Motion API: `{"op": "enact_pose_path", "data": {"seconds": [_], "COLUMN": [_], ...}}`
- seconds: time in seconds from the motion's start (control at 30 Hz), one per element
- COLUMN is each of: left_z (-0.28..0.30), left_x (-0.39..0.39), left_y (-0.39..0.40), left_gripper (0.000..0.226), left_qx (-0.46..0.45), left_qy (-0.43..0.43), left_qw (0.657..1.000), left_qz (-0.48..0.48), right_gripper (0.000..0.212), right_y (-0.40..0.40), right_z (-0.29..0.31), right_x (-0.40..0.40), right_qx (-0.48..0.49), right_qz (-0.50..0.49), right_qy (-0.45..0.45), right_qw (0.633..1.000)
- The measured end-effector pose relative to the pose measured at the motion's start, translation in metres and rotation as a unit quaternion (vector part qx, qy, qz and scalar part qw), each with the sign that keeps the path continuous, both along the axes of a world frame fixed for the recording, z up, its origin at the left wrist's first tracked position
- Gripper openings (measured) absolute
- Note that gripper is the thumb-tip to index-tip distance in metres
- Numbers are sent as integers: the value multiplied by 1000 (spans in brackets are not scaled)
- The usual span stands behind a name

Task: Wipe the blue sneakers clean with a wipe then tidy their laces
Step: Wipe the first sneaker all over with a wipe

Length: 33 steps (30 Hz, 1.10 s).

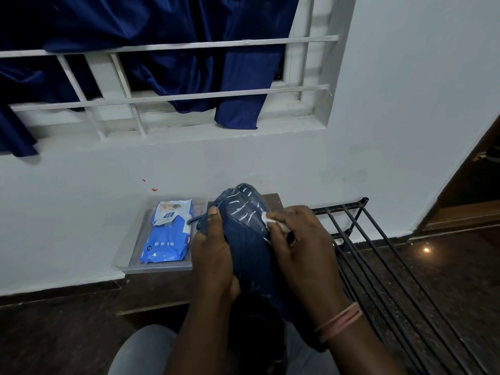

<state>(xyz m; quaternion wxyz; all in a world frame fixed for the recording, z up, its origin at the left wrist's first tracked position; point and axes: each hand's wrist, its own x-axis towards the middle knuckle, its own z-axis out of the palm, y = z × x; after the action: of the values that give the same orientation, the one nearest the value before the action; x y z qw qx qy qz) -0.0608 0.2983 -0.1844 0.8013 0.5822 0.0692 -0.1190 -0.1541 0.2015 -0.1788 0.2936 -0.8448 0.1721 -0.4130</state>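
Note:
A dark blue sneaker point(244, 228) is held up in front of me, its sole with pale tread lines turned toward me and its toe pointing away. My left hand point(213, 253) grips the shoe's left side, thumb up along the edge. A blue lace point(196, 219) sticks out by that thumb. My right hand point(300, 244) pinches a small white wipe point(273, 220) and presses it against the sole's right edge. Only one sneaker is in view.
A clear plastic tray point(127, 262) holding a blue pack of wipes point(167, 231) sits on a low dark wooden stand point(154, 288) against the white wall. A black metal rack point(378, 266) stands to the right. Above hang a barred window and a blue curtain point(162, 50).

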Motion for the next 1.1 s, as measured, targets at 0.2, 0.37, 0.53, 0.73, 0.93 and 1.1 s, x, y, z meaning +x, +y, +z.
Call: {"op": "enact_pose_path", "data": {"seconds": [0.2,0.37,0.53,0.73,0.93,1.1], "left_z": [-1,1,-1,4,1,9], "left_x": [5,-1,6,1,3,-2], "left_y": [6,2,5,2,7,1], "left_gripper": [63,51,68,61,67,47], "left_qx": [5,21,16,24,39,66], "left_qy": [-7,-34,-46,-51,-56,-84], "left_qw": [1000,999,999,998,997,994], "left_qz": [20,-5,16,18,19,3], "right_gripper": [17,15,18,16,13,13], "right_y": [7,12,12,16,20,17], "right_z": [-11,7,-2,8,1,15], "right_x": [-9,5,-5,5,1,10], "right_qx": [0,-20,-14,-21,-24,-30], "right_qz": [55,35,45,33,10,-2], "right_qy": [57,27,64,44,55,28], "right_qw": [997,999,997,998,998,999]}}
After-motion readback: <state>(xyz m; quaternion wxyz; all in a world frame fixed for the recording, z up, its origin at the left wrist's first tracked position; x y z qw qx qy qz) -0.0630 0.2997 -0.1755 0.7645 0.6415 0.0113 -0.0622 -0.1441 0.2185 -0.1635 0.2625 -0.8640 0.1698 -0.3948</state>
